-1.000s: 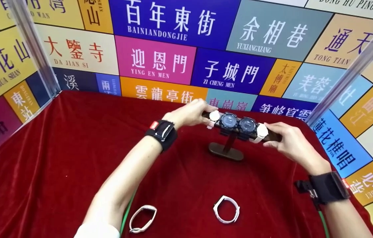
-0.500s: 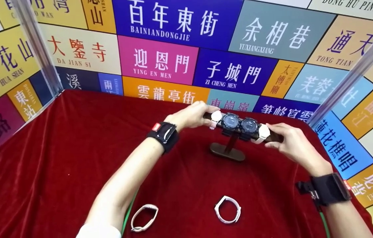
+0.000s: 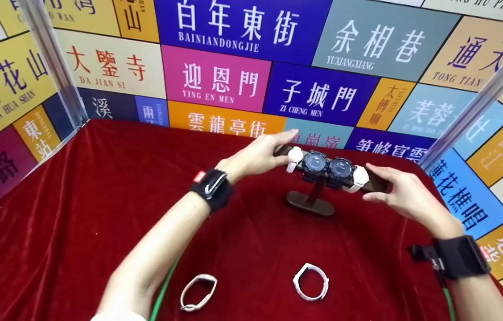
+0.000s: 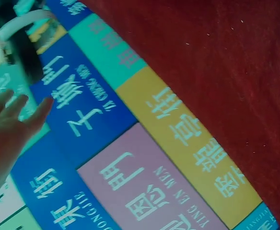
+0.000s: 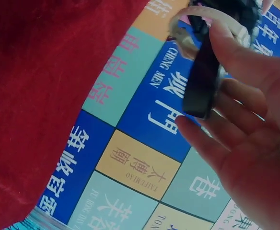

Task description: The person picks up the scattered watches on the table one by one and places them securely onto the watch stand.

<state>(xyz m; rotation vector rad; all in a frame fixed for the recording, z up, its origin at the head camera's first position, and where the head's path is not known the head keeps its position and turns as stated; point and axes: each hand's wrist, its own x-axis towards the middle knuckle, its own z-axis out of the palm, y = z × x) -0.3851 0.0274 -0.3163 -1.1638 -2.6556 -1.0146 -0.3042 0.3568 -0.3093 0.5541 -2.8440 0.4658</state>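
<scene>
A dark watch stand [image 3: 310, 203] carries a horizontal bar with two black watches [image 3: 315, 162] in the middle and a white watch [image 3: 295, 154] toward the left end. Another white watch [image 3: 360, 176] sits toward the right end. My left hand [image 3: 258, 154] is at the left end, fingers spread; the left wrist view shows a gap between them and the bar end [image 4: 27, 55]. Around the right end lies my right hand [image 3: 412, 196], thumb and fingers parted. In the right wrist view its thumb overlaps the bar [image 5: 201, 86]; contact is unclear.
Two pale wristbands lie on the red cloth [image 3: 100, 214] near the front: a beige band [image 3: 199, 292] and a white band [image 3: 311, 281]. Panels with large Chinese lettering [image 3: 216, 80] rise behind and beside the cloth. Clear posts [image 3: 66, 89] stand at the corners.
Both hands have loosened from the bar ends: the left fingers have lifted and spread, the right thumb and fingers have parted and drawn slightly right. The stand and watches keep their arrangement.
</scene>
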